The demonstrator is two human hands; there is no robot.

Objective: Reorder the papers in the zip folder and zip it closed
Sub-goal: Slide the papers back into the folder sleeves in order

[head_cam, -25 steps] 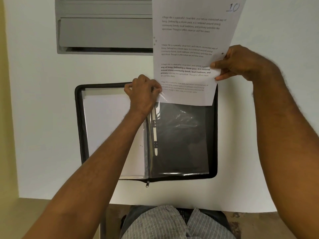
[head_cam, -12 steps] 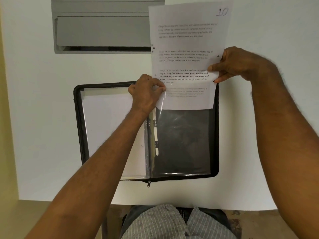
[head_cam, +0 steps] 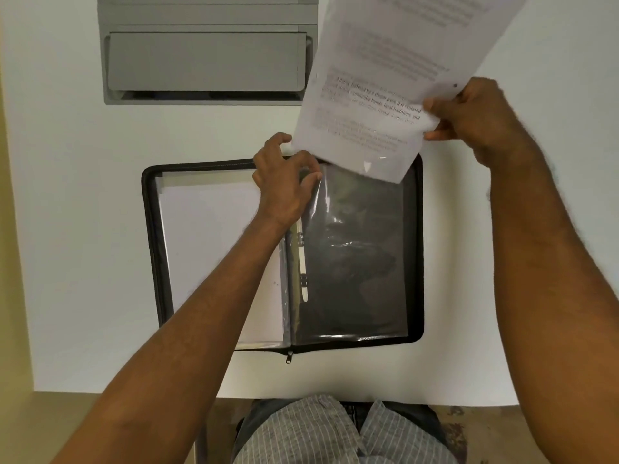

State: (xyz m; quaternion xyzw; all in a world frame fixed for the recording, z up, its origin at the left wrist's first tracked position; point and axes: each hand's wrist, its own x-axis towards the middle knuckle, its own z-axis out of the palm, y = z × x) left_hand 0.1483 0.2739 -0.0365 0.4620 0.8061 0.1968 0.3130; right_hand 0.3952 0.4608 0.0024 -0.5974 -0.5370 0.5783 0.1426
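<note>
Sheet pulled clear of the sleeve
The right hand (head_cam: pixel 475 118) pinched the printed sheet (head_cam: pixel 385 88), now tilted rightward; the left hand (head_cam: pixel 284 189) gripped the clear sleeve (head_cam: pixel 355 256).

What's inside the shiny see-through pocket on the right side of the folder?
The plastic sleeve looks empty: only the folder's dark lining shows through. The printed sheet in the right hand covers its top corner, so that bit stays hidden.

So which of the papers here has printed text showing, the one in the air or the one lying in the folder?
The printed sheet pinched in the right hand, tilted above the zip folder. The white page lying in the folder's left half shows blank.
</note>
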